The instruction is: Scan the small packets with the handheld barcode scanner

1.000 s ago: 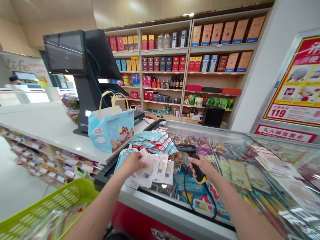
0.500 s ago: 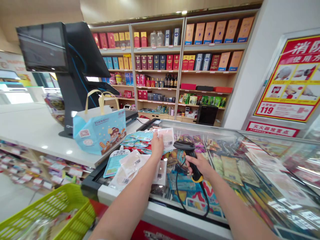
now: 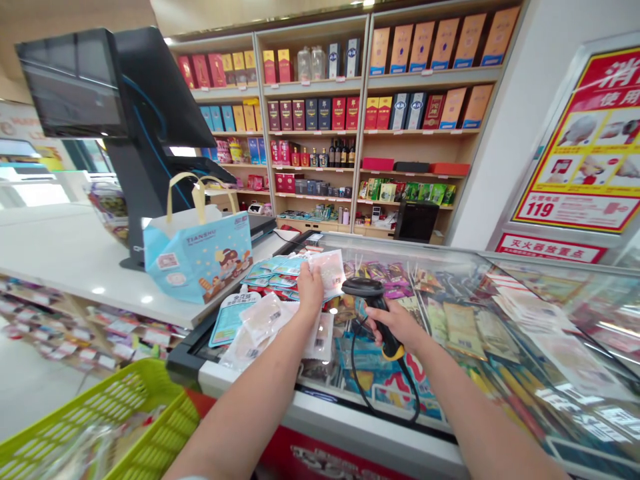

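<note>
In my right hand (image 3: 395, 325) is a black and yellow barcode scanner (image 3: 364, 288), its head pointing left and its cable looping down over the glass. My left hand (image 3: 311, 288) pinches a flat clear packet (image 3: 329, 272) with a pale round item inside, just left of the scanner head. Beneath and beside that hand lie blue and red pouches (image 3: 277, 272) in a heap. Nearer to me are a light blue spouted pouch (image 3: 234, 316) and several more clear packets (image 3: 265, 320), partly hidden by my left forearm.
A glass-topped freezer (image 3: 475, 400) with packaged goods inside fills the front. To the left stand a blue paper bag (image 3: 197, 257) and a checkout screen (image 3: 70, 83) on the white counter (image 3: 75, 257). A green basket (image 3: 187, 417) sits low left. Shelves of boxes (image 3: 313, 117) line the back.
The packet in my left hand has tilted a little, and a red glow now shows on it. The scanner remains close beside it. The whole view has shifted slightly.
</note>
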`<state>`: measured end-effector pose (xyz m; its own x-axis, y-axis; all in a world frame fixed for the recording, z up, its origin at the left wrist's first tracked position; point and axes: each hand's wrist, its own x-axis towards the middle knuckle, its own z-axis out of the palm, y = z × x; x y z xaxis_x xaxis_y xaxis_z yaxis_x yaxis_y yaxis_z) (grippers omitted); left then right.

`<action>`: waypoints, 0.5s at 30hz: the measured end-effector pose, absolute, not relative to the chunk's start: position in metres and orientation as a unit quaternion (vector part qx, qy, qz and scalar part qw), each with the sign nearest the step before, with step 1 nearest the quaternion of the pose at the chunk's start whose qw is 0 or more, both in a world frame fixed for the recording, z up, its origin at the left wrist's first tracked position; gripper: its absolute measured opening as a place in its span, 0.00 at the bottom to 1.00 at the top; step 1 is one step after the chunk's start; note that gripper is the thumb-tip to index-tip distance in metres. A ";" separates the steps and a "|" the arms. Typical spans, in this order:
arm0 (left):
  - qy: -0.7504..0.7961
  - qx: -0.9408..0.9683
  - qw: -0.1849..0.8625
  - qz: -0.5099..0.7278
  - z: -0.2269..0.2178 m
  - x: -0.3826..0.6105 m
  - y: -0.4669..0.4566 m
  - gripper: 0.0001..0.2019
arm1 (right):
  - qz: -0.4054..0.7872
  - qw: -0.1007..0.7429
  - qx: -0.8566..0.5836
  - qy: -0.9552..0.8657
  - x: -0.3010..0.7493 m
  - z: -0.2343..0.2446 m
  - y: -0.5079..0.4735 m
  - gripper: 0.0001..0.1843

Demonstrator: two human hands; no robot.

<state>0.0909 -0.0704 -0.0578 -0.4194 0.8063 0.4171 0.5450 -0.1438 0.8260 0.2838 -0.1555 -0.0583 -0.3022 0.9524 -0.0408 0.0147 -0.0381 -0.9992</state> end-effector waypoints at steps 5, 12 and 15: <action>0.633 0.526 0.126 0.554 -0.059 0.091 -0.069 0.07 | 0.581 0.401 -0.434 -0.559 0.284 -0.061 -0.154 0.19; 0.629 0.531 0.149 0.548 -0.058 0.096 -0.071 0.07 | 0.586 0.409 -0.449 -0.536 0.288 -0.057 -0.155 0.20; 0.620 0.533 0.174 0.548 -0.061 0.113 -0.066 0.08 | 0.584 0.430 -0.458 -0.515 0.303 -0.053 -0.161 0.20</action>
<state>0.1128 -0.0662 -0.0613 -0.3707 0.8519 0.3700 0.4712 -0.1707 0.8653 0.3033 -0.1612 -0.0526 -0.2113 0.9730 -0.0928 -0.0301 -0.1014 -0.9944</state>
